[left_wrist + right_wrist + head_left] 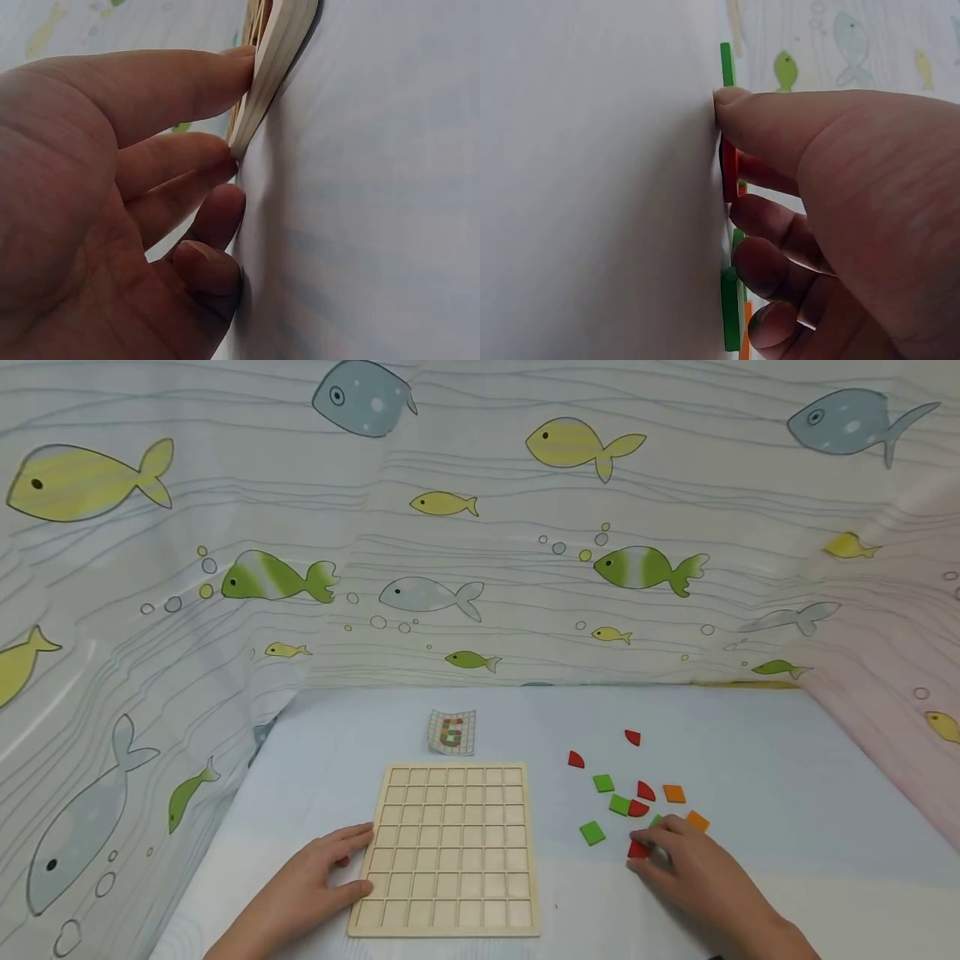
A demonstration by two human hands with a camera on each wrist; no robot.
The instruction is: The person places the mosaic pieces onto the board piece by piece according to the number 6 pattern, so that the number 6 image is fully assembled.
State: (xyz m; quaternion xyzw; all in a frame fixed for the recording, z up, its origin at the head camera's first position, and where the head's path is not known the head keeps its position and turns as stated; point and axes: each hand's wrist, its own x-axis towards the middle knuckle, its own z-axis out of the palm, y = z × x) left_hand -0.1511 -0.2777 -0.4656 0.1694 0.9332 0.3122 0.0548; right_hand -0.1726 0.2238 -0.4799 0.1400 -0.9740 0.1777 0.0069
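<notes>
A wooden grid board lies on the table, its squares bare. My left hand rests at the board's left edge, with thumb and fingertips touching the side in the left wrist view. To the right of the board, my right hand pinches a red quarter-circle tile between thumb and index finger, down at the table surface. In the right wrist view the thumb covers part of this red tile. Beside the hand lie a green square tile and an orange square tile.
More loose tiles lie beyond the right hand: red quarter-circles, green squares and an orange square. A small patterned card lies behind the board. A fish-print curtain surrounds the table's back and sides.
</notes>
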